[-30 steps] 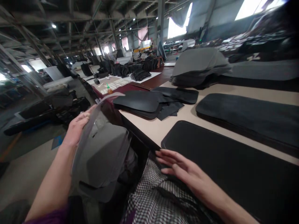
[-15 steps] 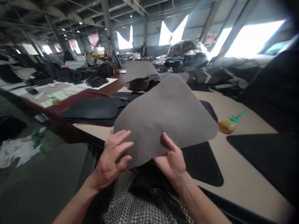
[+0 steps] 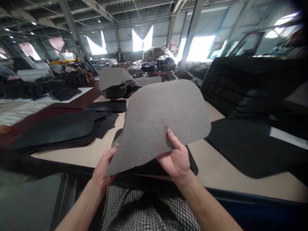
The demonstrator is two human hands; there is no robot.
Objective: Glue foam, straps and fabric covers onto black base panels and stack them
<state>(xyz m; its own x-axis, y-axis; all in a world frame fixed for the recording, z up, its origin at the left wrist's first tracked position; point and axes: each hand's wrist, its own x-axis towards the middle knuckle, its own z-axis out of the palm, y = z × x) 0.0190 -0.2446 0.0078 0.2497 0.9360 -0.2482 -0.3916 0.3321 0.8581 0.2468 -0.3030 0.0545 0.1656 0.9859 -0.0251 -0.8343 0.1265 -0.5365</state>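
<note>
A grey, flexible mat-like piece (image 3: 161, 112) with rounded corners is held up in front of me, over the tabletop. My right hand (image 3: 175, 155) grips its near edge, thumb on top and fingers underneath. At its left corner, my left hand (image 3: 105, 165) is closed around the edge, the fingers partly hidden behind it. The piece bends a little between the two hands. Beneath it, a dark flat piece (image 3: 193, 163) lies on the beige table (image 3: 214, 166), mostly covered from view.
Dark flat pieces (image 3: 57, 126) lie stacked on the left of the table. Another black piece (image 3: 250, 144) with a white strip (image 3: 288, 137) lies to the right. A tall black stack (image 3: 247, 86) rises behind it. A pile of grey pieces (image 3: 114, 80) stands at the back.
My left hand has gone from open fingers beside the grey piece to gripping its left corner. The piece has turned and flexed. My view has swung to the right.
</note>
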